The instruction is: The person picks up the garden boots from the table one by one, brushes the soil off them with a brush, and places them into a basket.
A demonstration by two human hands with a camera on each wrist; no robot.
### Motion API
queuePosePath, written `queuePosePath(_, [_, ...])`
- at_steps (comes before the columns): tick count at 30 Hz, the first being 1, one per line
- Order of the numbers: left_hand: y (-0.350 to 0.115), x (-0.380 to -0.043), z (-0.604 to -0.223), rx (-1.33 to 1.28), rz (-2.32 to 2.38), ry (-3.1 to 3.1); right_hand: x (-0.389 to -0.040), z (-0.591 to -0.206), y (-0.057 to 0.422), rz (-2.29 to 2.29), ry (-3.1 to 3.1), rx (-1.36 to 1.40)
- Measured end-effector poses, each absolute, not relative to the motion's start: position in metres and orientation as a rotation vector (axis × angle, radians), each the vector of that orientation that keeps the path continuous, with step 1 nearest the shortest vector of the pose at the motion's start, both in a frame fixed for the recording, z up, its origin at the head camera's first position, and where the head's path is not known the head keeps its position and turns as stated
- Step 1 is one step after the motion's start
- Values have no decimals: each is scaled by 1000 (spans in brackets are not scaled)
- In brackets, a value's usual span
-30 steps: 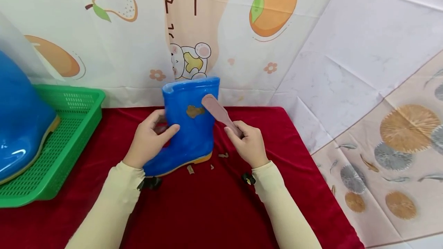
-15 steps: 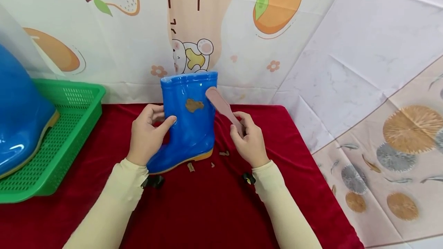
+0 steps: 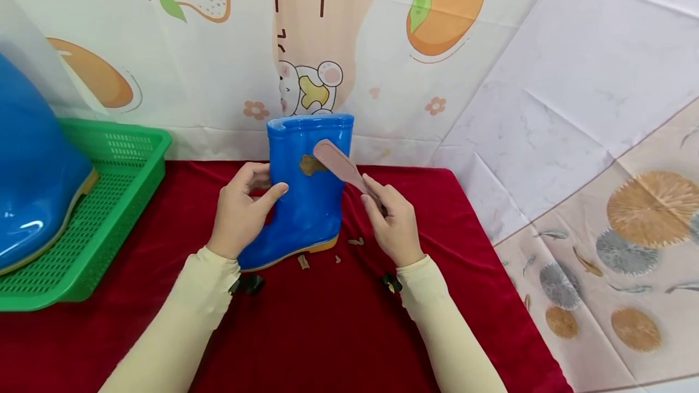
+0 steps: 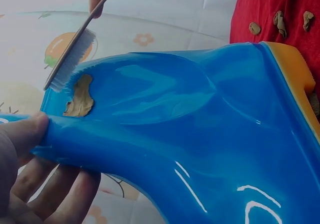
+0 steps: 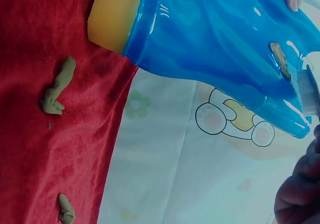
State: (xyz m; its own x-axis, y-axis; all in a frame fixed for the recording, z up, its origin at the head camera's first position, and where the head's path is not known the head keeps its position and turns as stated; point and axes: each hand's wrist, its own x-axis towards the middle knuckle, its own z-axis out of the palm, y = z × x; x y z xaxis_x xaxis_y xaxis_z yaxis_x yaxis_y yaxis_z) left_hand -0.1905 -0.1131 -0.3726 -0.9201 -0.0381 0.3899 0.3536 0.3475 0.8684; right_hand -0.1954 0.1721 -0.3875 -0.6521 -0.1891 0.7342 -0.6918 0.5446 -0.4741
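A blue rubber boot (image 3: pixel 306 211) with a yellow sole stands on the red cloth, toe to the left. My left hand (image 3: pixel 240 214) grips the shaft's front edge, thumb on the near side and fingers behind. A brown, mud-like patch (image 4: pixel 82 98) sticks to the upper shaft. In my right hand (image 3: pixel 397 223) I hold a pinkish brush (image 3: pixel 341 165) by its handle. Its white bristles (image 4: pixel 75 61) lie against the shaft at the patch's edge, and its back partly covers the patch in the head view.
Another blue boot (image 3: pixel 33 199) sits in a green plastic basket (image 3: pixel 155 156) at the left. Several brown crumbs (image 5: pixel 61 81) lie on the red cloth (image 3: pixel 322 332) by the heel. A printed curtain (image 3: pixel 218 77) hangs close behind the boot.
The brush first moved slightly right of the brown patch, then back left so that it overlaps the patch. My left hand keeps its hold on the boot; the head view shifted a little.
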Motion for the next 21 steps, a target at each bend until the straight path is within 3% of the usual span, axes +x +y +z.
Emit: queuePosePath(21, [-112,-190,-375,-421,-1565,-2312,-190,-386,167,1066,-2294,557])
